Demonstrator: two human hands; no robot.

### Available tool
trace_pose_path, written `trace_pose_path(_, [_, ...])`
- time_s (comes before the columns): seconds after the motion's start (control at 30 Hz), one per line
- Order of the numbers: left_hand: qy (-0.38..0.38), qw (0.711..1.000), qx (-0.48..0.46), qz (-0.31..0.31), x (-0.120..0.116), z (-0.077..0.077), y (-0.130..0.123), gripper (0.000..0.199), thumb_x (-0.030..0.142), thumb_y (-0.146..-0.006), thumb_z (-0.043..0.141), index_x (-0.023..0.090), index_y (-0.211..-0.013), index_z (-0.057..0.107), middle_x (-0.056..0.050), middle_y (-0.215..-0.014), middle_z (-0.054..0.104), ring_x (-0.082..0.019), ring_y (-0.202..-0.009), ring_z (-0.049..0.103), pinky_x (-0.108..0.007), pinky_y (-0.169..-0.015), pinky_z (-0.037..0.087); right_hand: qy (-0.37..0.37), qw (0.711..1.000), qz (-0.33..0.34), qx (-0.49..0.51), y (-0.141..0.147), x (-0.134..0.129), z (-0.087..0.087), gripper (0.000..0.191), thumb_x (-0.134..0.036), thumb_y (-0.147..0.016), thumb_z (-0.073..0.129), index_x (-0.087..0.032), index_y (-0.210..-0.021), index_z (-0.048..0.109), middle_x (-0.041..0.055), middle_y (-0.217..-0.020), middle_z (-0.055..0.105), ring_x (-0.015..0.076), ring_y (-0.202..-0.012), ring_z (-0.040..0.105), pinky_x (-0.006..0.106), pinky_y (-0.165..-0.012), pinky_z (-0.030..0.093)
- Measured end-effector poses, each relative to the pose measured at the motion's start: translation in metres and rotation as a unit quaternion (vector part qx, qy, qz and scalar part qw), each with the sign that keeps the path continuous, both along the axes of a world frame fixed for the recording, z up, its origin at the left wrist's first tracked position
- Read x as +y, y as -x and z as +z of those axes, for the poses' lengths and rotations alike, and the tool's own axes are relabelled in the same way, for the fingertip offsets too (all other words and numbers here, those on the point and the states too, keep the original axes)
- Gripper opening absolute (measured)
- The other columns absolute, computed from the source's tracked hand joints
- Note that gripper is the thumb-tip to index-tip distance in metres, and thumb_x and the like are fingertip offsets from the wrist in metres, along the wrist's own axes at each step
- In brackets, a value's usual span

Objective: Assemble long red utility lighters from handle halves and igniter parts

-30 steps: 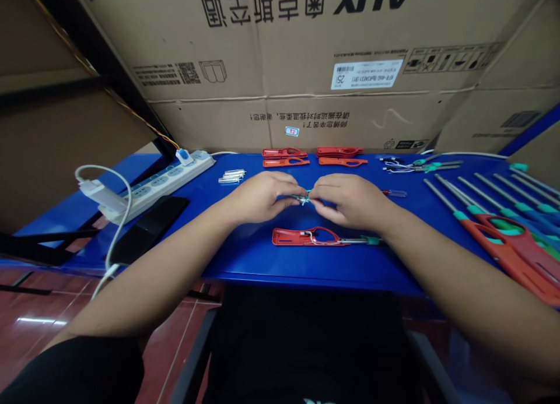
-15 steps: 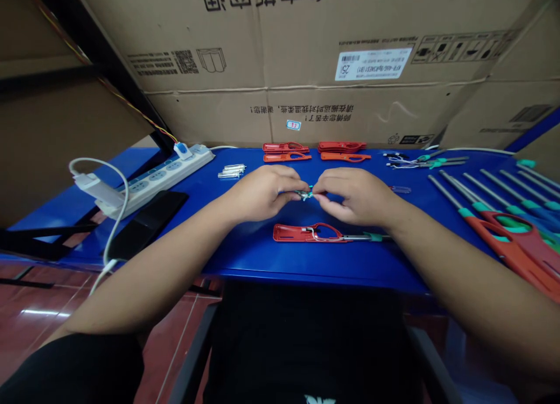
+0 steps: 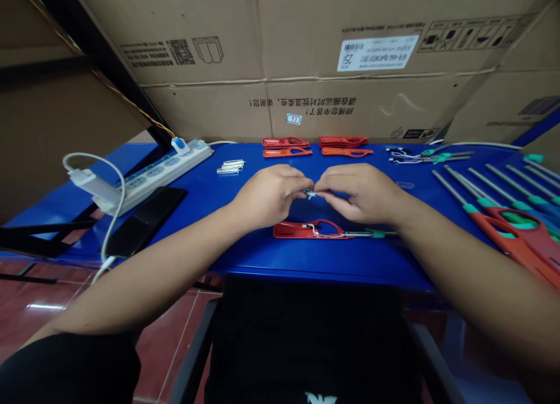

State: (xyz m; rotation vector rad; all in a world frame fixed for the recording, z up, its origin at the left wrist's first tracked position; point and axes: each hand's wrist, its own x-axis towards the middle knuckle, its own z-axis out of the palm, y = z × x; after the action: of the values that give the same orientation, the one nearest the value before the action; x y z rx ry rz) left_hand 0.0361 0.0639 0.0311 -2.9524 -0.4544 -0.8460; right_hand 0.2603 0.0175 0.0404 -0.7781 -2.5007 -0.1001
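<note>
Nearest: dark clothing (image 3: 315,334) and a chair armrest (image 3: 195,351), both on the near side of the red casing (image 3: 291,230). Casing lies open on the blue table (image 3: 262,264), a bit back from the front edge; white wire loops inside, metal tube with teal collar (image 3: 378,234) runs out its right end, partly under the right forearm.

Off to the casing's right: long lighters (image 3: 499,232), red and blue handles, teal collars, tubes pointing away. To its left: flat black slab (image 3: 144,220), maybe a phone.

Just beyond and above the casing: left hand (image 3: 271,195), thumb and fingers pinched on a small part (image 3: 310,193), teal and white bits showing, rest hidden by fingers. Right hand (image 3: 361,194) faces it, thumb and index closed on the part's right end. Part is held between both hands, exact shape too small to tell.

Beyond casing, right: see-through item (image 3: 405,185), half hidden. Beyond, left: power strip (image 3: 188,159), silver cylinders (image 3: 230,167). Straight beyond: red and orange shells (image 3: 286,152) in two groups. Farther right: wired metal rods (image 3: 452,157). Farthest, behind everything: printed cardboard (image 3: 196,112), text upside down.
</note>
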Motion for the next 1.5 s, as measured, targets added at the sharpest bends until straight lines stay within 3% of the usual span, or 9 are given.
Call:
trace_pose_path(0.13, [0.002,1.000,0.002,0.010,0.001,-0.004,-0.004,0.025,0.008,-0.090,0.050,0.012,-0.101,0.072,-0.009,-0.093,0.073,-0.023,-0.087,0.068,-0.036,-0.081,0.056,0.006,1.000,-0.013,-0.012,0.000,0.002,-0.004,0.024,-0.021,-0.096,0.046,-0.015,-0.094,0.069,0.0089,-0.086,0.070,0.0193,-0.077,0.064,0.032,-0.071,0.050])
trace_pose_path(0.23, [0.022,0.999,0.008,0.026,-0.002,0.001,-0.003,0.023,0.011,-0.092,0.053,0.013,-0.104,0.072,-0.010,-0.096,0.074,-0.024,-0.089,0.069,-0.037,-0.081,0.057,0.034,0.999,-0.041,0.004,-0.003,0.005,-0.002,0.023,-0.023,-0.096,0.049,-0.015,-0.096,0.070,0.0093,-0.090,0.072,0.0204,-0.082,0.065,0.033,-0.074,0.050])
trace_pose_path(0.4, [0.091,0.991,0.037,0.087,-0.029,0.014,0.012,0.023,0.016,-0.093,0.058,0.016,-0.110,0.073,-0.009,-0.101,0.074,-0.023,-0.092,0.069,-0.036,-0.082,0.056,0.124,0.987,-0.089,0.059,-0.008,0.001,0.010,0.015,-0.028,-0.091,0.060,-0.018,-0.093,0.071,0.0059,-0.091,0.072,0.0190,-0.082,0.065,0.033,-0.076,0.049])
trace_pose_path(0.5, [0.143,0.982,0.024,0.117,-0.051,0.007,0.022,0.023,0.014,-0.092,0.060,0.017,-0.111,0.073,-0.007,-0.100,0.074,-0.021,-0.090,0.069,-0.034,-0.083,0.056,0.236,0.970,-0.058,0.007,-0.002,-0.010,0.011,0.011,-0.028,-0.088,0.065,-0.020,-0.088,0.073,0.0034,-0.090,0.069,0.0165,-0.079,0.063,0.030,-0.073,0.048])
trace_pose_path(0.6, [0.209,0.970,-0.003,0.128,-0.066,-0.008,0.027,0.024,0.016,-0.094,0.059,0.020,-0.113,0.072,-0.006,-0.100,0.073,-0.018,-0.089,0.068,-0.032,-0.081,0.055,0.284,0.956,-0.039,-0.053,0.012,-0.021,0.006,0.010,-0.025,-0.085,0.068,-0.021,-0.091,0.075,0.0024,-0.090,0.067,0.0156,-0.080,0.061,0.029,-0.072,0.046])
trace_pose_path(0.73, [0.248,0.962,-0.007,0.116,-0.072,-0.025,0.027,0.022,0.016,-0.094,0.060,0.021,-0.110,0.073,-0.005,-0.099,0.072,-0.019,-0.092,0.066,-0.033,-0.083,0.054,0.304,0.946,-0.085,-0.076,0.024,-0.031,-0.005,0.013,-0.021,-0.083,0.065,-0.022,-0.091,0.075,0.0020,-0.091,0.067,0.0158,-0.079,0.061,0.029,-0.070,0.044])
trace_pose_path(0.87, [0.250,0.961,-0.013,0.115,-0.071,-0.032,0.026,0.021,0.016,-0.094,0.059,0.020,-0.110,0.072,-0.005,-0.100,0.070,-0.019,-0.092,0.063,-0.037,-0.084,0.052,0.318,0.937,-0.131,-0.055,0.025,-0.035,-0.012,0.015,-0.016,-0.082,0.060,-0.022,-0.087,0.073,0.0015,-0.087,0.066,0.0143,-0.074,0.058,0.028,-0.065,0.042])
trace_pose_path(1.1, [0.281,0.952,-0.024,0.116,-0.072,-0.030,0.024,0.022,0.017,-0.094,0.060,0.022,-0.112,0.073,-0.005,-0.099,0.070,-0.020,-0.093,0.063,-0.037,-0.083,0.051,0.361,0.921,-0.144,0.022,0.021,-0.031,-0.016,0.007,-0.023,-0.082,0.064,-0.021,-0.082,0.071,0.0004,-0.082,0.064,0.0127,-0.071,0.058,0.027,-0.065,0.045])
trace_pose_path(1.5, [0.278,0.953,-0.031,0.119,-0.073,-0.028,0.019,0.024,0.016,-0.093,0.061,0.023,-0.113,0.074,-0.004,-0.096,0.070,-0.019,-0.090,0.063,-0.035,-0.082,0.052,0.354,0.925,-0.137,0.035,0.020,-0.028,-0.016,0.010,-0.021,-0.079,0.064,-0.021,-0.079,0.074,0.0000,-0.079,0.065,0.0116,-0.067,0.057,0.026,-0.062,0.044])
